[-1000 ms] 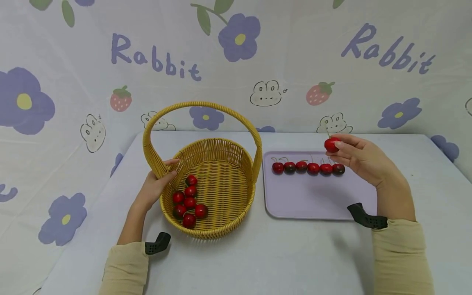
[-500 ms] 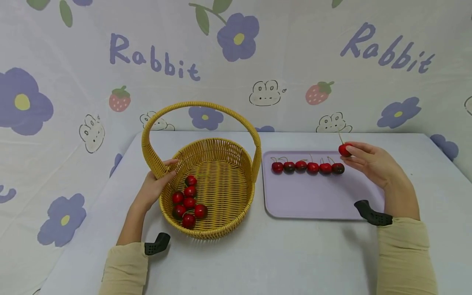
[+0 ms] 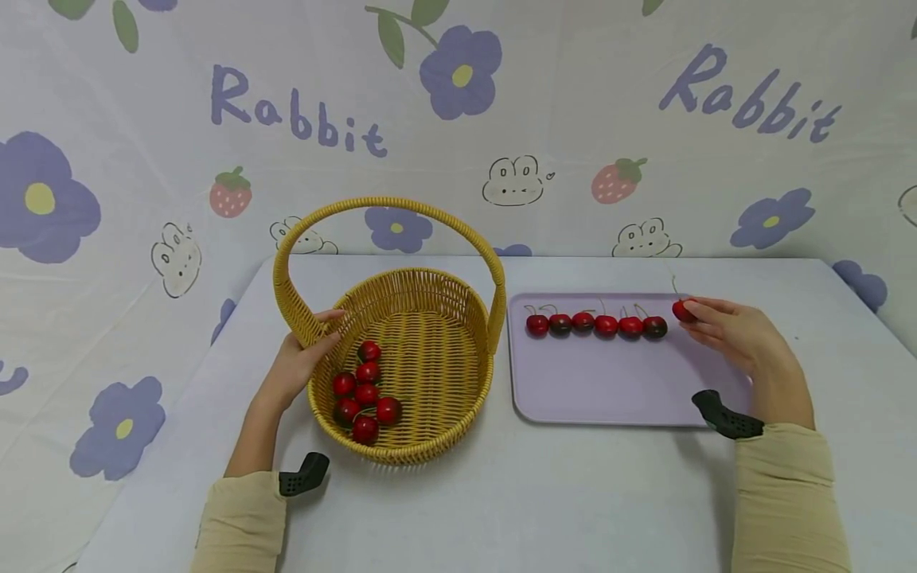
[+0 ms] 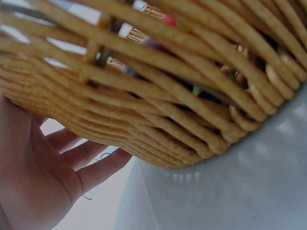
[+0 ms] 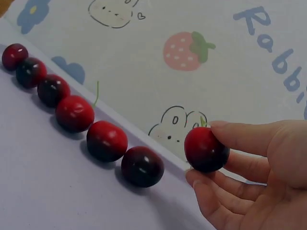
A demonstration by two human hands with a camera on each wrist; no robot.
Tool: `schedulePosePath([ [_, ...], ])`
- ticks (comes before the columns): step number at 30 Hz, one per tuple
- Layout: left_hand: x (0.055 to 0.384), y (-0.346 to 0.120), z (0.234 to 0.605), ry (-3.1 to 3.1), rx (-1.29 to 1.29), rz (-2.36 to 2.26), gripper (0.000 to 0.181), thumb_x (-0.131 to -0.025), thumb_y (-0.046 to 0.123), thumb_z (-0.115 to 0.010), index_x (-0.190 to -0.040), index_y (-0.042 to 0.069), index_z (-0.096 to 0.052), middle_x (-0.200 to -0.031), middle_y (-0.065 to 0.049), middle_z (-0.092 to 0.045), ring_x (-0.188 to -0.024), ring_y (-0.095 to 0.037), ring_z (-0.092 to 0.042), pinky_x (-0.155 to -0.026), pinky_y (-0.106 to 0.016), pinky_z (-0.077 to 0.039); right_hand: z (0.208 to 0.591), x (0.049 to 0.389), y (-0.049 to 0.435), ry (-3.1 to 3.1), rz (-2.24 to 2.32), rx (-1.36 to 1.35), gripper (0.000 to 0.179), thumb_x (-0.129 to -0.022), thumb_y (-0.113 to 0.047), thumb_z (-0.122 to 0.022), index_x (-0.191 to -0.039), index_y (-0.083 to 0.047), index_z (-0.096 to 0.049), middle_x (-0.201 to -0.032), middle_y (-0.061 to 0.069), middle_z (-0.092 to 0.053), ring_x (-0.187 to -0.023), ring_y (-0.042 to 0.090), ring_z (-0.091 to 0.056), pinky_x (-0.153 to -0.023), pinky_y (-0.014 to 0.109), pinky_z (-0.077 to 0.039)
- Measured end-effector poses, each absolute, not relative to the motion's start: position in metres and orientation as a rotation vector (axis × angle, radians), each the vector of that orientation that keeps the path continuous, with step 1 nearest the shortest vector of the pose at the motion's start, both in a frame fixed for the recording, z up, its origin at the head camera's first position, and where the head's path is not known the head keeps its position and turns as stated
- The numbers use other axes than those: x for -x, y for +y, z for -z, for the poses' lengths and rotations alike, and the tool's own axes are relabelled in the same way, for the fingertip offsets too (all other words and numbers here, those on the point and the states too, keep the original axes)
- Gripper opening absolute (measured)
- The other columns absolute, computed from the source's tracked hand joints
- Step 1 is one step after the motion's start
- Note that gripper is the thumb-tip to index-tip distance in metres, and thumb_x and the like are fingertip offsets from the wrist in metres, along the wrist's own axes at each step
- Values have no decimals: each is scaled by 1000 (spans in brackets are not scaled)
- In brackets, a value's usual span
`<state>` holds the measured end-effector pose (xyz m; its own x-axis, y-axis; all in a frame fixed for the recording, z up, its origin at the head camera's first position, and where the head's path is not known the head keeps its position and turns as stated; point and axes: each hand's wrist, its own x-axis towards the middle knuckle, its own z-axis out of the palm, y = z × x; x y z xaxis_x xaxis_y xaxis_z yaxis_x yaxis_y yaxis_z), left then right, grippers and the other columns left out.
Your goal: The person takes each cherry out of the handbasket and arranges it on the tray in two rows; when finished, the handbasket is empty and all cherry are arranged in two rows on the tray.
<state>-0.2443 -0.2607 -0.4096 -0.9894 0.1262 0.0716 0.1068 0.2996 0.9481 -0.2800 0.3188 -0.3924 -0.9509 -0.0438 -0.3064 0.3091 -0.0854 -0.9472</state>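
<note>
My right hand [image 3: 741,338] pinches a dark red cherry [image 5: 206,149] between thumb and fingers, its stem pointing up. That cherry is at the right end of a row of cherries [image 3: 606,326] on a lilac tray [image 3: 587,390], with a small gap to the last one. At the left, my left hand [image 3: 297,362] grips the side of a yellow wicker basket [image 3: 437,358] by the foot of its handle, thumb over the rim. Several cherries [image 3: 367,395] lie in the left part of the basket. In the left wrist view, fingers [image 4: 103,167] lie against the outside of the weave.
The basket and the tray stand side by side on a white-covered table [image 3: 458,509]. Its tall arched handle [image 3: 390,203] rises above the basket. Behind the table hangs a printed cloth [image 3: 430,159] with flowers, rabbits and strawberries.
My right hand has moved right and then down toward the tray with the cherry, past the end of the row. The left hand still holds the basket in place.
</note>
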Motion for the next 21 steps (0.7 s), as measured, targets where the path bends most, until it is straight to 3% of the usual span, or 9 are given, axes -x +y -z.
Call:
schedulePosePath([
  [4,244,-261,410,2521,-220,-1833,42,-100,13,-49,-140,2,-43,-146,-18,-38,-134,-37,-33,-106,-57,-25,399,281,322,2035,2036,-328,41,-88,-18,-69,-120,-4,-48,-85,-13,-66,-80,3,-63,-74,18,-51],
  [11,245,-262,410,2514,-218,-1841,42,-100,14,-49,-140,3,-44,-146,-18,-38,-133,-37,-34,-106,-58,-25,405,276,322,2304,1747,-332,56,-94,-31,-61,-133,3,-42,-86,-22,-60,-84,-1,-59,-76,14,-48],
  [21,244,-261,410,2522,-216,-1833,42,-100,13,-48,-140,3,-44,-145,-19,-39,-132,-38,-35,-106,-58,-25,410,285,313,2310,1800,-417,43,-91,-20,-65,-122,4,-49,-74,-18,-61,-69,-1,-60,-65,18,-51],
])
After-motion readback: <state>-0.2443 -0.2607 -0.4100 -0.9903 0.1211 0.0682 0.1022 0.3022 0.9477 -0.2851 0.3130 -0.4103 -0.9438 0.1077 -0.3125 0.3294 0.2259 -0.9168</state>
